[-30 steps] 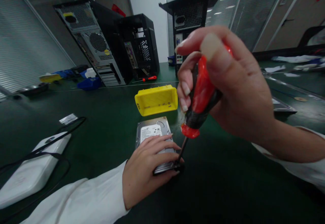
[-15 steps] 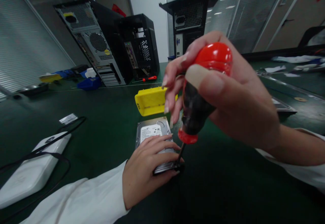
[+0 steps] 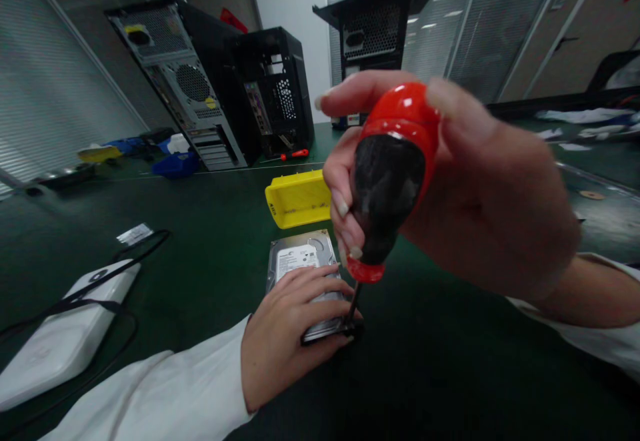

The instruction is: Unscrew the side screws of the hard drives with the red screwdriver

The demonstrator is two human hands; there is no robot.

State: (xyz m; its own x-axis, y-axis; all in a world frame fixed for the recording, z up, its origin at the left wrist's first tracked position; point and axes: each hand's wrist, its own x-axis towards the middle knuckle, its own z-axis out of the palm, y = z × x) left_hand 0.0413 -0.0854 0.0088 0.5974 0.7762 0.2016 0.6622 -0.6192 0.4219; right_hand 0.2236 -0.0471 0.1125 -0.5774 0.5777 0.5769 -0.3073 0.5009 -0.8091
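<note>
A silver hard drive (image 3: pixel 303 241) with a white label lies flat on the dark green tabletop. My left hand (image 3: pixel 300 314) lies across its near part, with the fingers over the top and the thumb along the near edge, holding it. A screwdriver (image 3: pixel 387 181) with a red and black handle stands slightly tilted above the drive's near right corner. Its tip meets that corner; the screw there is too small to make out. My right hand (image 3: pixel 480 187) holds the handle, the thumb at its rounded red end, the index finger extended past it and the other fingers along its left side.
Behind the drive sits a yellow bin (image 3: pixel 300 201). Farther back stand computer cases (image 3: pixel 195 81), a small red screwdriver (image 3: pixel 295 155) and a blue bin (image 3: pixel 175 164). On the left lie a white device (image 3: pixel 65 334) with a black cable and a small clear bag (image 3: pixel 135 234).
My right hand has rolled around the screwdriver handle; the thumb has moved up to its red end and the index finger has straightened. My left hand and the hard drive have stayed put.
</note>
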